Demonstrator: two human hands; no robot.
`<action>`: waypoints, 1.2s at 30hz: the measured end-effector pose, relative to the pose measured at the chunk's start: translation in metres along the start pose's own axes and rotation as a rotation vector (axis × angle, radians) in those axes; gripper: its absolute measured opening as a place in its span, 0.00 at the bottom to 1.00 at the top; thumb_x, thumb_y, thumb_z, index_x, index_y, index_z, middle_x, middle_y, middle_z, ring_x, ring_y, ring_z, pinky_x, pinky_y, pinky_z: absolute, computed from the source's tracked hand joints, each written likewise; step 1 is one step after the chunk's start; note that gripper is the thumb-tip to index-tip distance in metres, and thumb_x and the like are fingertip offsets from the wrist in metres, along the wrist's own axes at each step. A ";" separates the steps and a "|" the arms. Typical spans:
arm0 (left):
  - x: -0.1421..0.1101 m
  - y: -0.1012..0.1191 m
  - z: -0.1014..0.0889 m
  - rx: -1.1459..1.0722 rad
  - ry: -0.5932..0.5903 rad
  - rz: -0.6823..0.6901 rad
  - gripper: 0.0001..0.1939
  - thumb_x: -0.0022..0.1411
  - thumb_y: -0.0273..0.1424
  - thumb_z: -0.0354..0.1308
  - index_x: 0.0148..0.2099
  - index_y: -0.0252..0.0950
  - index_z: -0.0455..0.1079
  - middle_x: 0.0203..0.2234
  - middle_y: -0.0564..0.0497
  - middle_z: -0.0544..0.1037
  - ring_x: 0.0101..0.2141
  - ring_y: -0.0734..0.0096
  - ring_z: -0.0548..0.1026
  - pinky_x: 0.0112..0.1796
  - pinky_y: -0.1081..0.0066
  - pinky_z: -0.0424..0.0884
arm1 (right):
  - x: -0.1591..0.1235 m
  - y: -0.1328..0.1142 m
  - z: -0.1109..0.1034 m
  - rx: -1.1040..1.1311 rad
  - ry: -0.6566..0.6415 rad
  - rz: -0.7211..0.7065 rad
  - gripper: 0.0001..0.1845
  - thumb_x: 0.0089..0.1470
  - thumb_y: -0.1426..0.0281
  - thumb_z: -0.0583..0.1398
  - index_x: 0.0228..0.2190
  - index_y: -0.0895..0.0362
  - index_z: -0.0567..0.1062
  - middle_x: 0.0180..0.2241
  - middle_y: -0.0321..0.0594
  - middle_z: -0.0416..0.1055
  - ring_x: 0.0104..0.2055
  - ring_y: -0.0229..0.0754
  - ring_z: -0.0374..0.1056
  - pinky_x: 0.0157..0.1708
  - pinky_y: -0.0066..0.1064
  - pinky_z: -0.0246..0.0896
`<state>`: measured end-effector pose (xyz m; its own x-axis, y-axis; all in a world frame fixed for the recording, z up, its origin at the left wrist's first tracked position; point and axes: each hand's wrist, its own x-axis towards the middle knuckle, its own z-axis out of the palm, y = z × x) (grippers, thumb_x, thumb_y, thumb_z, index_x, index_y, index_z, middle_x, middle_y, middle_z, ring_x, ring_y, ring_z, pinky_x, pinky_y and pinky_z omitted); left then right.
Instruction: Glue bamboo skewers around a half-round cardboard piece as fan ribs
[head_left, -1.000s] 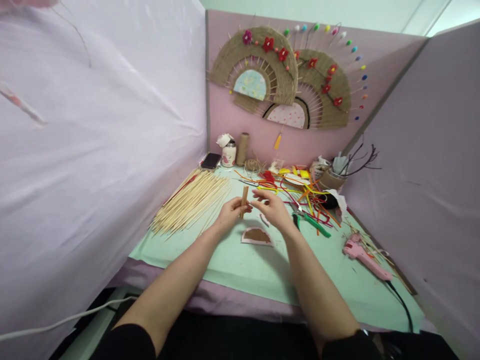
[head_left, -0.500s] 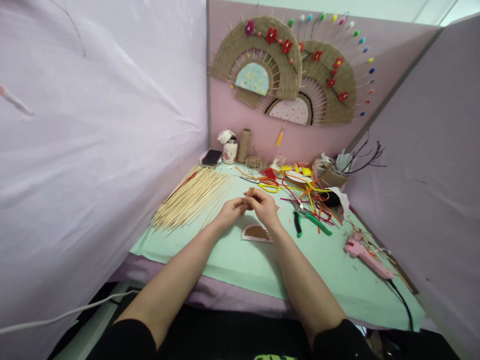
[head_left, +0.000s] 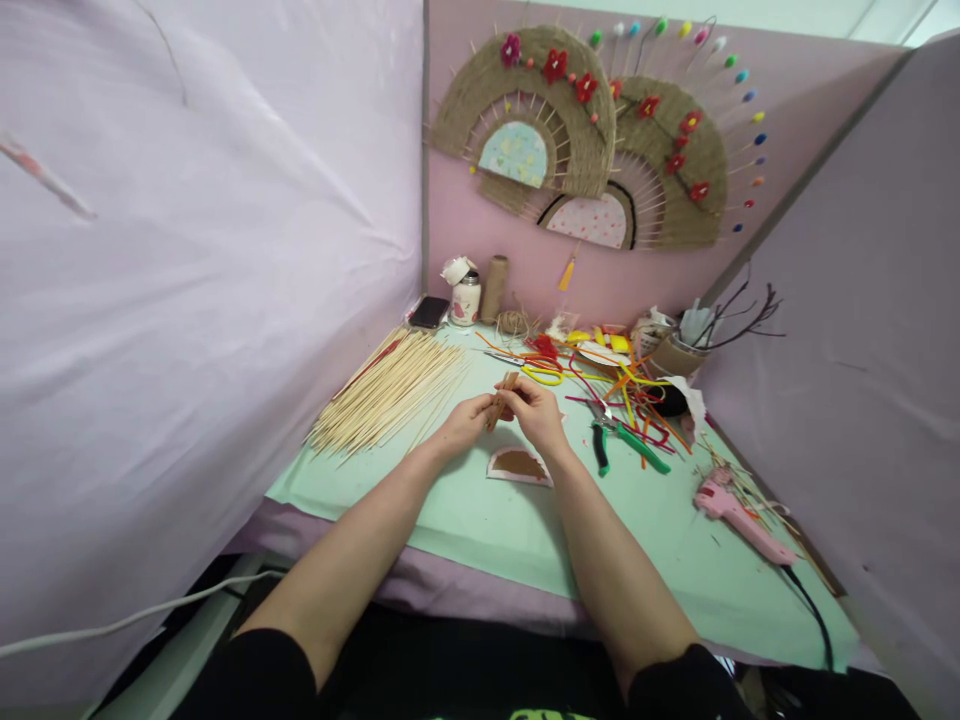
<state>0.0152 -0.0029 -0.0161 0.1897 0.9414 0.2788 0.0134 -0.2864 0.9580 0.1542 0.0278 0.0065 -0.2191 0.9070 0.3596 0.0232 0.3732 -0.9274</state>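
Note:
Between my two hands is a small brown piece that looks like cardboard (head_left: 501, 402), held up over the table at a tilt. My left hand (head_left: 470, 420) pinches it from the left side. The fingers of my right hand (head_left: 532, 408) are closed on its upper right part, and they hide some of it. Just below my hands a brown half-round piece with a white edge (head_left: 519, 464) lies flat on the green cloth (head_left: 472, 520). Part of another pale-edged piece shows behind my right hand.
Many thin bamboo sticks (head_left: 390, 390) lie on the left. Yellow-handled scissors (head_left: 541, 374), green-handled pliers (head_left: 637, 447) and coloured pipe cleaners (head_left: 628, 400) lie at the back right. A pink glue gun (head_left: 742, 520) with a cord rests at the right edge. Twine-wrapped fans (head_left: 450, 120) hang behind.
The brown piece has turned a little, so more of its face shows between my fingers. The whole view has shifted slightly; the things on the table stay in place.

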 end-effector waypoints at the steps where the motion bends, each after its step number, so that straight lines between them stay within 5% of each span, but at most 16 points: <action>1: 0.000 0.000 0.000 -0.005 -0.004 0.002 0.19 0.61 0.45 0.55 0.28 0.34 0.67 0.27 0.48 0.76 0.32 0.68 0.74 0.38 0.68 0.69 | 0.000 0.000 -0.001 -0.012 -0.001 -0.012 0.10 0.47 0.62 0.63 0.29 0.56 0.78 0.27 0.35 0.71 0.29 0.39 0.65 0.31 0.31 0.62; 9: 0.000 -0.001 0.001 0.115 0.032 -0.015 0.06 0.56 0.30 0.58 0.32 0.32 0.74 0.27 0.51 0.79 0.32 0.69 0.75 0.40 0.68 0.70 | -0.006 -0.009 0.001 -0.144 -0.050 -0.142 0.12 0.51 0.64 0.61 0.21 0.55 0.71 0.24 0.34 0.67 0.29 0.38 0.62 0.31 0.31 0.58; 13: -0.003 -0.001 0.001 0.164 0.057 0.009 0.08 0.60 0.28 0.56 0.35 0.32 0.76 0.29 0.49 0.81 0.33 0.69 0.77 0.40 0.69 0.72 | -0.007 -0.013 -0.003 -0.091 -0.102 -0.123 0.11 0.50 0.62 0.63 0.22 0.55 0.73 0.26 0.36 0.70 0.30 0.39 0.64 0.31 0.31 0.60; 17: -0.012 0.002 0.003 0.327 0.101 0.162 0.11 0.66 0.31 0.52 0.41 0.34 0.76 0.36 0.48 0.83 0.38 0.68 0.80 0.42 0.70 0.72 | 0.001 -0.010 -0.017 -0.014 0.041 -0.072 0.16 0.54 0.56 0.61 0.35 0.55 0.78 0.31 0.38 0.74 0.29 0.37 0.65 0.31 0.31 0.62; 21: -0.023 -0.001 0.015 0.566 0.022 0.400 0.12 0.67 0.35 0.55 0.47 0.37 0.75 0.42 0.47 0.83 0.42 0.66 0.80 0.46 0.70 0.73 | 0.017 -0.008 -0.026 -0.033 0.164 -0.016 0.17 0.52 0.55 0.62 0.32 0.57 0.78 0.27 0.37 0.73 0.26 0.35 0.63 0.27 0.28 0.60; 24: -0.026 -0.006 0.026 0.664 -0.030 0.547 0.14 0.65 0.37 0.58 0.48 0.36 0.75 0.41 0.46 0.83 0.41 0.65 0.81 0.45 0.69 0.75 | 0.033 -0.007 -0.019 -0.192 -0.029 -0.010 0.13 0.50 0.60 0.64 0.30 0.57 0.78 0.25 0.37 0.74 0.25 0.36 0.64 0.27 0.29 0.61; 29: -0.028 -0.005 0.029 0.702 0.071 0.699 0.14 0.67 0.37 0.55 0.47 0.35 0.74 0.39 0.46 0.83 0.40 0.66 0.81 0.45 0.70 0.76 | 0.061 0.010 0.013 -0.497 -0.371 -0.137 0.07 0.52 0.67 0.62 0.32 0.57 0.79 0.30 0.40 0.78 0.32 0.41 0.71 0.36 0.33 0.67; 36: -0.033 0.009 0.020 0.611 0.208 0.725 0.16 0.70 0.30 0.46 0.50 0.34 0.73 0.41 0.46 0.83 0.42 0.69 0.81 0.47 0.72 0.76 | 0.097 0.045 0.065 -0.792 -0.562 -0.440 0.15 0.56 0.78 0.57 0.41 0.58 0.81 0.45 0.50 0.78 0.49 0.47 0.72 0.52 0.41 0.63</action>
<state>0.0283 -0.0402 -0.0179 0.1760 0.4960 0.8503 0.4802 -0.7973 0.3657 0.0709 0.1205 -0.0071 -0.7764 0.5174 0.3599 0.4163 0.8497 -0.3237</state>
